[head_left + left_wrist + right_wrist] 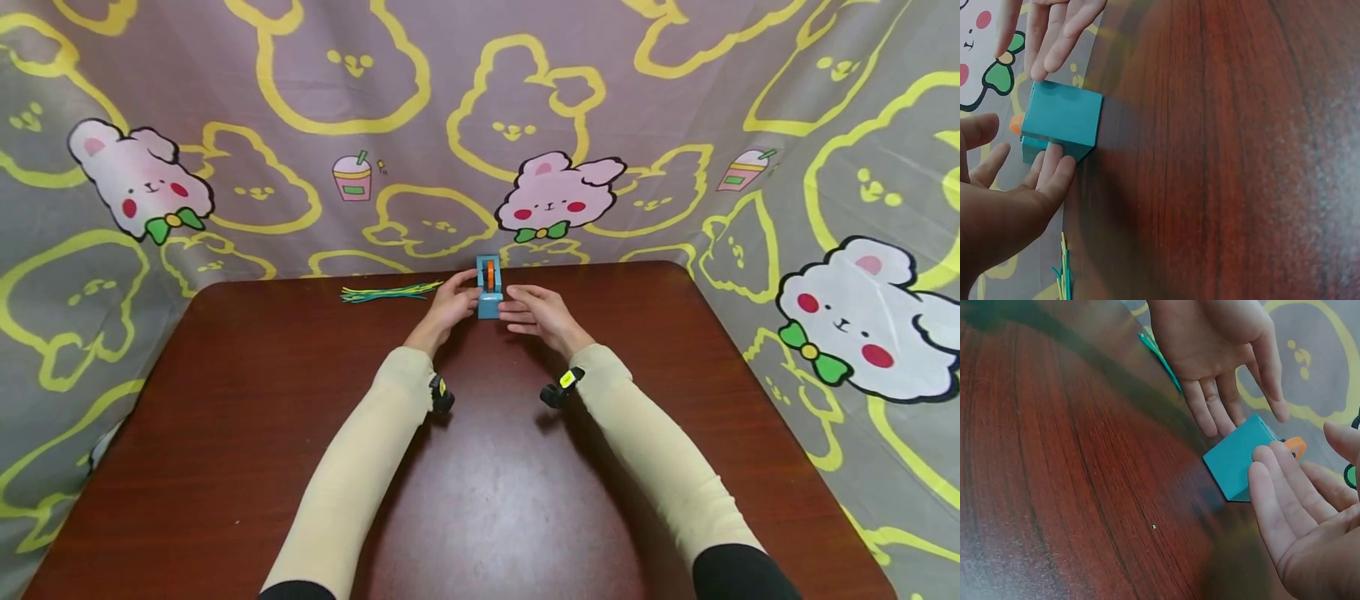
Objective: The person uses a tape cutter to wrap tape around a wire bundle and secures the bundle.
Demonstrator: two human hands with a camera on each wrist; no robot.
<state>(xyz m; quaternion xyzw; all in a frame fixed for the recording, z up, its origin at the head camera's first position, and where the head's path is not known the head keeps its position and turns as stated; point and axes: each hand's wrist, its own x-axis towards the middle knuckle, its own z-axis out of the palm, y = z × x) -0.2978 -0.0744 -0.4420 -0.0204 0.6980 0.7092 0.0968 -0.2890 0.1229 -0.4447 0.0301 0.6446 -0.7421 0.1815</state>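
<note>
A teal-blue tape dispenser [490, 307] with an orange wheel [491, 275] stands at the far edge of the table, between both hands. My left hand [452, 307] is at its left side; in the left wrist view the straight fingers [1054, 165] lie against the dispenser's side, with the thumb apart. On the opposite side is my right hand [546, 315], fingers extended and fingertips right at the dispenser's wall, as the right wrist view shows. Neither hand curls round it. To the left of the left hand lies a bunch of thin yellow and green strips [390, 292].
The brown wooden table [495, 483] runs back to a curtain [420, 158] printed with rabbits, which hangs directly behind the dispenser and along both sides. A tiny light speck [1154, 526] lies on the tabletop in the right wrist view.
</note>
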